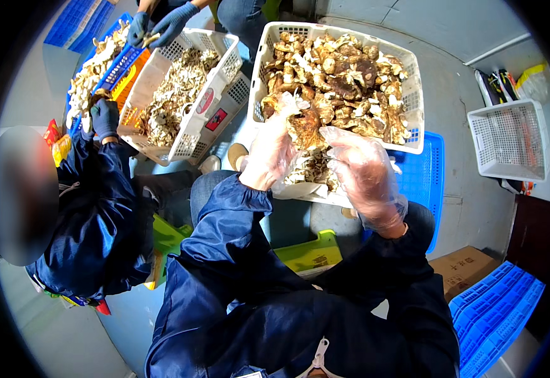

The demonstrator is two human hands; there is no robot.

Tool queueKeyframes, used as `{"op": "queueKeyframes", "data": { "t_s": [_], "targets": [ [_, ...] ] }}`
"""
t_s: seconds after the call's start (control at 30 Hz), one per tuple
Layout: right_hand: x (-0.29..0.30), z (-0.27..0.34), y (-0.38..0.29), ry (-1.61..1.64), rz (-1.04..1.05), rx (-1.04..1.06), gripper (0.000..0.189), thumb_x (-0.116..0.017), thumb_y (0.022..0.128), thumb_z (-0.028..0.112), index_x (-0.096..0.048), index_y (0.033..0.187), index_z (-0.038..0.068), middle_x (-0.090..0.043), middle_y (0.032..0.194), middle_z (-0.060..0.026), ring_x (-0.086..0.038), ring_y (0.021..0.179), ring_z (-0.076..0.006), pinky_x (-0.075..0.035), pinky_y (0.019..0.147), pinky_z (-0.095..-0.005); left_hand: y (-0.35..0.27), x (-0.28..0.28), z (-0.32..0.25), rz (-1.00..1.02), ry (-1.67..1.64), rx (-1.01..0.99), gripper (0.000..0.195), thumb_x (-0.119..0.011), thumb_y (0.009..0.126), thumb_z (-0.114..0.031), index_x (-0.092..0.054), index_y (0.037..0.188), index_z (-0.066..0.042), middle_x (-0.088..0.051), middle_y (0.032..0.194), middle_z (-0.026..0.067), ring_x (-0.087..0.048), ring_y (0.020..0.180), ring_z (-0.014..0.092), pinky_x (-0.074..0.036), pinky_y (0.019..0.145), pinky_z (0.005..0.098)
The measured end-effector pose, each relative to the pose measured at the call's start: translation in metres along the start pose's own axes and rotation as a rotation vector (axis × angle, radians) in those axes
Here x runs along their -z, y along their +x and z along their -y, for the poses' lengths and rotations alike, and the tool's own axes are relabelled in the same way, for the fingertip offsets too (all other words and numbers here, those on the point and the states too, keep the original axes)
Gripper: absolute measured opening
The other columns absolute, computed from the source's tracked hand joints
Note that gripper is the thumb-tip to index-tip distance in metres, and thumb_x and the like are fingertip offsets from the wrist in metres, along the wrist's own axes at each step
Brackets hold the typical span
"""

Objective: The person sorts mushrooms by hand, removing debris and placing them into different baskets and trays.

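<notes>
My left hand (273, 150), in a clear plastic glove, holds a large brown mushroom (305, 128) with a ragged cap. The fingertips of my right hand (367, 172), gloved the same way, are at the cap's right edge; whether they grip it is unclear. Just beyond my hands, a white perforated plastic crate (415, 101) is heaped with whole brown mushrooms (345, 80). Below my hands, pale mushroom trimmings (313, 171) lie in a white container (305, 191), partly hidden by both hands.
Left stands another white crate (225, 61) of trimmings. Two co-workers' blue-gloved hands (173, 23) (104, 118) handle mushrooms near a blue crate (126, 61). Right are a blue crate (433, 165), white basket (508, 111), cardboard box (463, 269) and stacked blue crates (494, 314). A green stool (310, 253) is below.
</notes>
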State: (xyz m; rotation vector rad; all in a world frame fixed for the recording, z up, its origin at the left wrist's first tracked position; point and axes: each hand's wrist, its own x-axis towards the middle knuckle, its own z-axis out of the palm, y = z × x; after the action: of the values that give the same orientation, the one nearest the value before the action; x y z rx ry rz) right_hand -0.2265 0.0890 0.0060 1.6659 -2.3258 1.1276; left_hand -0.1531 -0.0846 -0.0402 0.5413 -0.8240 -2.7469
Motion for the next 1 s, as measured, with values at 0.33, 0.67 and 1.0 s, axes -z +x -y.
{"op": "queueKeyframes", "data": {
  "t_s": [0.33, 0.67, 1.0],
  "targets": [
    [-0.022, -0.007, 0.006, 0.179, 0.041, 0.078, 0.031, -0.064, 0.069, -0.004, -0.057, 0.095, 0.010, -0.063, 0.098, -0.0081, -0.058, 0.093, -0.0297, -0.046, 0.080, -0.0391, -0.001, 0.008, 0.004, -0.132, 0.063, -0.009, 0.029, -0.055, 0.093, -0.022, -0.054, 0.118, -0.006, -0.059, 0.103, -0.0008, -0.055, 0.083, 0.008, -0.045, 0.066, 0.0238],
    [-0.026, -0.010, -0.004, 0.193, 0.056, 0.058, 0.023, -0.068, 0.073, 0.006, -0.060, 0.095, 0.010, -0.064, 0.094, -0.0072, -0.059, 0.088, -0.0271, -0.045, 0.078, -0.0375, 0.010, 0.064, 0.037, -0.197, 0.138, 0.083, 0.027, -0.061, 0.090, -0.026, -0.053, 0.106, -0.006, -0.057, 0.094, 0.0033, -0.057, 0.080, 0.012, -0.049, 0.068, 0.0283],
    [-0.013, -0.018, -0.003, -0.042, 0.055, -0.168, 0.008, -0.066, 0.077, 0.010, -0.068, 0.084, 0.008, -0.061, 0.078, -0.0049, -0.060, 0.076, -0.0195, -0.046, 0.069, -0.0312, -0.016, 0.010, 0.005, -0.075, -0.011, 0.241, 0.030, -0.057, 0.092, -0.021, -0.054, 0.115, -0.002, -0.064, 0.105, 0.0096, -0.064, 0.092, 0.018, -0.056, 0.076, 0.0292]
  ]
}}
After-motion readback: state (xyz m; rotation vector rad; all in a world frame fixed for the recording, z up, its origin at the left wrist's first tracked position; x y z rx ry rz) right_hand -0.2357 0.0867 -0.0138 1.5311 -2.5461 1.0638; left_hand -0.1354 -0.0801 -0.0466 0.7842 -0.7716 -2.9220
